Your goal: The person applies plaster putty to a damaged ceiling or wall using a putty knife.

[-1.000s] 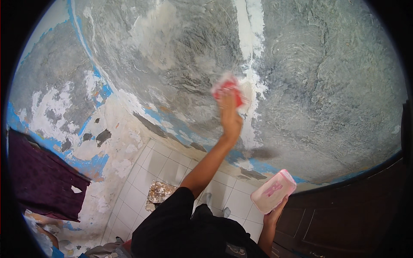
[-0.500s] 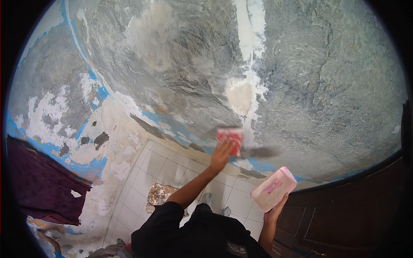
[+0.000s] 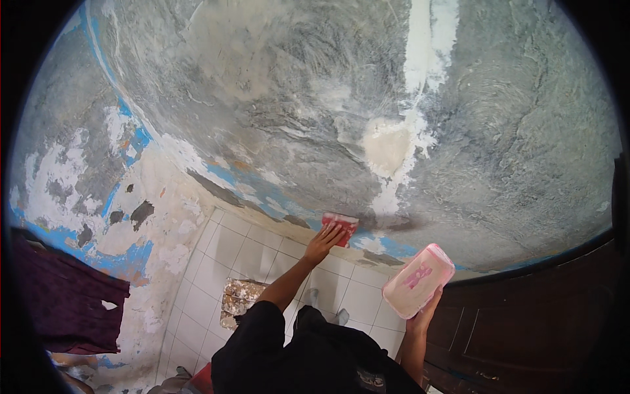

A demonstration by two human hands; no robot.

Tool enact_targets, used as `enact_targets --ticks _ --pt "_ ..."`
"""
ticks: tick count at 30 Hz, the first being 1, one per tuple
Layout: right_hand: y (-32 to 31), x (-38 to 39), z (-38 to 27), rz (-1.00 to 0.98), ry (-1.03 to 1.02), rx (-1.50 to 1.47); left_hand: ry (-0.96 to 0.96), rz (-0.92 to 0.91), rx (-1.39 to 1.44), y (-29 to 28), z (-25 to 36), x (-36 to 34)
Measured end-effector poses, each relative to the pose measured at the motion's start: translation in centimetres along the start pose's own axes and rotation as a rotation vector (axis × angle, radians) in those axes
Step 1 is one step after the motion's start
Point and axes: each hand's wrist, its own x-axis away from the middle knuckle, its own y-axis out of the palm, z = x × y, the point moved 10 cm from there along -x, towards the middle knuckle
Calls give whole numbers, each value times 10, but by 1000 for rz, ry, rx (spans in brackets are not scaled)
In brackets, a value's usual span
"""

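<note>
the wall's lower edge curves across the middle of the view, where the grey, patchy wall (image 3: 295, 98) meets the white tiled floor (image 3: 252, 259); the wall above the left hand (image 3: 321, 245) offers wide open room, while the right hand (image 3: 425, 316) has less, with a dark brown wooden panel (image 3: 525, 322) just beside it. the red pad (image 3: 349, 227) is low on the wall, close to the blue paint band (image 3: 397, 247) at the bottom; whether its edge touches the wall i cannot tell. the left fingers lie fairly flat and slightly parted across the pad, holding it, with the thumb out of sight. the right hand is partly closed around the near end of a pink tray (image 3: 410, 282), most of its fingers hidden underneath, and the tray sits tilted, well apart from the pad by the floor's edge. counted up: two hands, one pad, one tray, one stained board (image 3: 239, 295) on the tiles, two feet (image 3: 341, 317) and one purple cloth (image 3: 65, 295) at the left.
</note>
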Motion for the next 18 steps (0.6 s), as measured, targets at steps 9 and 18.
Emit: enact_targets --ticks 9,18 --pt "32 -3 37 -47 51 -48 -138 641 -62 -187 -50 -83" --pt "99 10 54 -68 58 -24 54 294 -186 -69 -90 -39"
